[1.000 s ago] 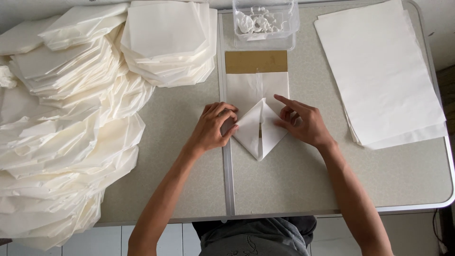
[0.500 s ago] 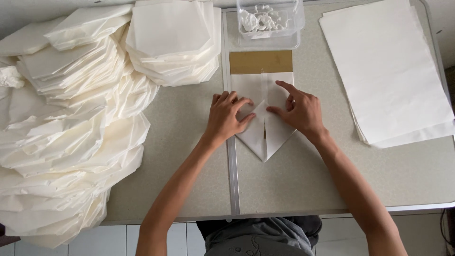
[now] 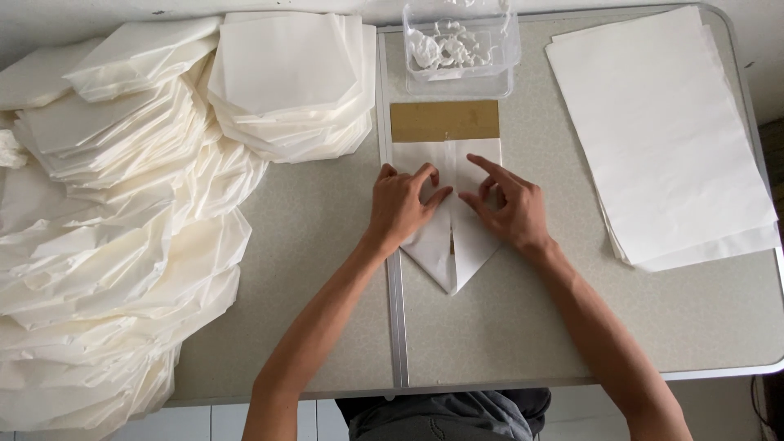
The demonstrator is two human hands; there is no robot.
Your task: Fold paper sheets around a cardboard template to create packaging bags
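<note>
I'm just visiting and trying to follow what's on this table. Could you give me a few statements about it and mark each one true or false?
1. Both hands rest on a folded white paper. True: the left hand and right hand press flat on the folded paper, whose lower end comes to a point.
2. A stack of flat white sheets lies at the right. True.
3. The clear plastic tub is empty. False: it holds small white lumps.
4. A brown card lies just above the folded paper. True.
5. The big heap of folded papers sits at the right. False: it fills the table's left side.
</note>
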